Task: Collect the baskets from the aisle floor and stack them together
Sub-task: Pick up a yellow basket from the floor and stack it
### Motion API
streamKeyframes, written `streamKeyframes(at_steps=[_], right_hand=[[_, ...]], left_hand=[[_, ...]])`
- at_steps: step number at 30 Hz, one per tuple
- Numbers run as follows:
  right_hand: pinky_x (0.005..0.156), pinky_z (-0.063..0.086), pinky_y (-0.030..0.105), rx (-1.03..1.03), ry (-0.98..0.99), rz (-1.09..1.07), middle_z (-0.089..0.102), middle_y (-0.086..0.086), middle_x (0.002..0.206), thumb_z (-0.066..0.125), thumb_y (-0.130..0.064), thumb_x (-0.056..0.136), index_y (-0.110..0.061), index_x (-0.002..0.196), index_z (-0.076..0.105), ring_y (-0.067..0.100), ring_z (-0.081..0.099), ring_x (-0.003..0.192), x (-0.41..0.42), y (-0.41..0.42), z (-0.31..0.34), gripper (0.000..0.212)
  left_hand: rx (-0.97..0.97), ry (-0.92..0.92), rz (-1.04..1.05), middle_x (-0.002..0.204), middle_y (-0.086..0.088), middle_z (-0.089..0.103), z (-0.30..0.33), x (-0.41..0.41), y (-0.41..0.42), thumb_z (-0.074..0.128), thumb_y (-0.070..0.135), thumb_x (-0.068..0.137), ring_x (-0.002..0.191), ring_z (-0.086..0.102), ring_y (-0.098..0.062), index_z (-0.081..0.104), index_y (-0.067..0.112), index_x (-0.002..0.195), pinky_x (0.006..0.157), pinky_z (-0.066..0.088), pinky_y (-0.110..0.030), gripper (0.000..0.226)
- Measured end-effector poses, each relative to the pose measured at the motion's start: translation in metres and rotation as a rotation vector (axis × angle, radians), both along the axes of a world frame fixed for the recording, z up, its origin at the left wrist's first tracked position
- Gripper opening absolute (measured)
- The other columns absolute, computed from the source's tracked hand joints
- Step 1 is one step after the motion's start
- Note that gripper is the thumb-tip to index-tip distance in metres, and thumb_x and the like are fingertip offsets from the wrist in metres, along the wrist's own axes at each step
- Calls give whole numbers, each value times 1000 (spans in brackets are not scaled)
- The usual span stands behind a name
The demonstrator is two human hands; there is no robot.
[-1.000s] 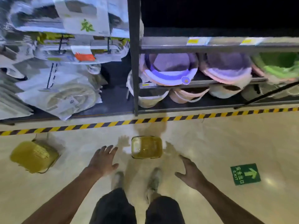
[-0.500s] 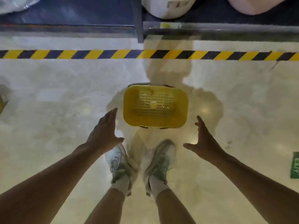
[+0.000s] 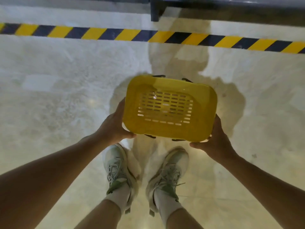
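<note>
A yellow plastic basket (image 3: pixel 168 90) with a slotted bottom sits mouth up just in front of my feet, black handles folded along its long rims. My left hand (image 3: pixel 113 124) grips its left end, thumb curled along the near rim. My right hand (image 3: pixel 214 139) grips its right end, thumb under the near right corner. Whether the basket still rests on the floor cannot be told.
Pale glossy floor (image 3: pixel 57 96) all around. A yellow and black hazard stripe (image 3: pixel 115 34) runs across ahead, with a dark shelf post (image 3: pixel 155 10) behind it. My two pale sneakers (image 3: pixel 118 169) stand directly below the basket.
I bent closer to the floor. Both hands moved forward from beside the basket and took hold of its two ends. The second yellow basket at the left has left the view.
</note>
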State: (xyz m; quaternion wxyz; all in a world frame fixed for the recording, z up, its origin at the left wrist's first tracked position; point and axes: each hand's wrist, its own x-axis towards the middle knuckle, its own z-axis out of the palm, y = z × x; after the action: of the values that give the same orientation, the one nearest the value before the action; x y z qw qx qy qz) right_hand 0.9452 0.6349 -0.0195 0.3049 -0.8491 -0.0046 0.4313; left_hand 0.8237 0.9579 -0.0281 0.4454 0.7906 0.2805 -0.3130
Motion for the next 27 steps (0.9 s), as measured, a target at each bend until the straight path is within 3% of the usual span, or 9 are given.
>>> streamKeyframes(at_steps=[5, 8, 10, 15, 17, 19, 23, 25, 27], right_hand=[[71, 53, 13, 79, 63, 16, 42, -61, 112, 95, -20, 66, -49, 150, 15, -16, 59, 97, 6, 25, 73, 120], [62, 48, 0, 119, 47, 64, 36, -64, 116, 96, -22, 65, -68, 139, 7, -34, 45, 104, 12, 59, 128, 124], [62, 45, -3, 153, 37, 100, 33, -66, 114, 96, -25, 65, -74, 134, 2, -38, 41, 103, 18, 87, 169, 126], [76, 53, 8, 209, 7, 268, 47, -56, 119, 90, -41, 60, -65, 143, 12, -20, 56, 107, 31, 168, 290, 116], [83, 57, 27, 236, -29, 357, 54, -47, 120, 90, -36, 62, -57, 148, 16, -6, 61, 110, 30, 201, 337, 116], [87, 56, 34, 276, -69, 461, 57, -35, 126, 91, -27, 63, -48, 152, 17, 4, 61, 114, 26, 232, 384, 117], [87, 54, 29, 402, -75, 642, 59, -26, 131, 91, -25, 68, -36, 154, 21, 1, 61, 118, -4, 301, 471, 112], [81, 53, 20, 474, -43, 728, 58, -26, 128, 90, -22, 69, -42, 150, 26, 0, 61, 114, -30, 334, 514, 104], [77, 49, 4, 529, -38, 855, 55, -33, 123, 89, -23, 69, -59, 142, 27, -8, 59, 112, -61, 360, 558, 102]], left_hand=[[-87, -44, 79, 150, 16, 48, 79, -10, 31, 97, 13, 65, 124, 54, -12, 7, 44, 160, 96, 52, -37, 134], [-106, -146, 159, 140, 44, 40, 135, -21, 55, 96, 13, 67, 115, 55, 8, 11, 52, 154, 82, 51, -7, 128], [-112, -219, 203, 134, 55, 38, 179, -28, 75, 95, 15, 67, 115, 53, 20, 15, 56, 149, 76, 48, 2, 122], [-85, -308, 376, 134, 57, 35, 299, -63, 126, 94, 42, 58, 113, 54, 16, 12, 70, 146, 75, 52, -4, 123], [-75, -367, 439, 143, 42, 42, 344, -87, 144, 100, 27, 57, 120, 51, 14, 15, 56, 154, 91, 47, -6, 133], [-45, -391, 503, 147, 30, 46, 388, -116, 156, 99, 16, 59, 126, 49, 11, 19, 28, 161, 98, 42, -5, 131], [44, -487, 704, 150, 34, 40, 469, -190, 160, 98, 9, 59, 131, 42, 13, 21, 19, 161, 100, 38, -3, 128], [90, -524, 821, 151, 33, 38, 511, -235, 150, 99, 9, 60, 134, 41, 11, 20, 22, 159, 104, 38, -8, 128], [143, -563, 928, 157, 23, 37, 556, -279, 134, 99, 29, 62, 138, 41, 2, 21, 22, 161, 110, 39, -17, 126]])
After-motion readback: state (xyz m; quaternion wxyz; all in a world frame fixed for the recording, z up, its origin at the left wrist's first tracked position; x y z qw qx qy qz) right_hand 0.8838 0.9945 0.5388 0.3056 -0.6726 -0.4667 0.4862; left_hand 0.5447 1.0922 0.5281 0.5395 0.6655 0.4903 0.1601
